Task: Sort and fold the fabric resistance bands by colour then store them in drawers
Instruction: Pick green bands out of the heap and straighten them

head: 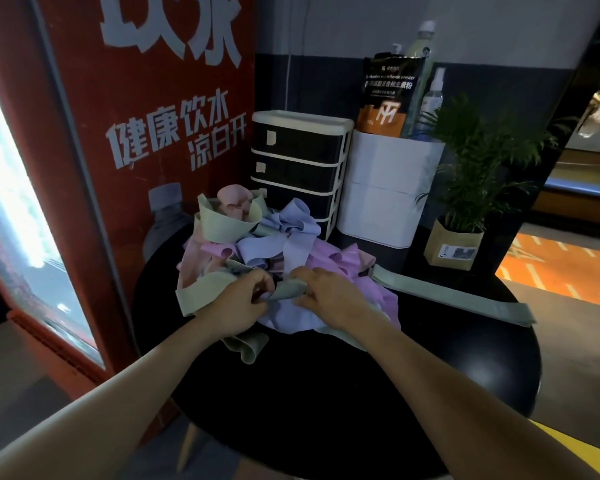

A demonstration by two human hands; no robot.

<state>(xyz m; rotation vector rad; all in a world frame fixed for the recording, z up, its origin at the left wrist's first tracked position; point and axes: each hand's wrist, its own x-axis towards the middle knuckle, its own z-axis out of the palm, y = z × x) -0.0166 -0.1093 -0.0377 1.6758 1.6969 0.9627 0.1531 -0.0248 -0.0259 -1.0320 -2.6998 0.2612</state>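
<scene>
Your left hand [238, 303] and right hand [329, 294] are both pinching a green band [286, 291], fingers curled on it, at the near edge of the band pile [274, 244] on the black table [395, 393]. Beyond the pile, the drawer unit [300, 157] is standing with all drawers closed.

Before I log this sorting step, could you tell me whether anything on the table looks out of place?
One green band lies stretched out flat to the right, apart from the tangled pile where colours are still mixed. Both hands, left and right, pinch another green band. The drawers look closed.
</scene>
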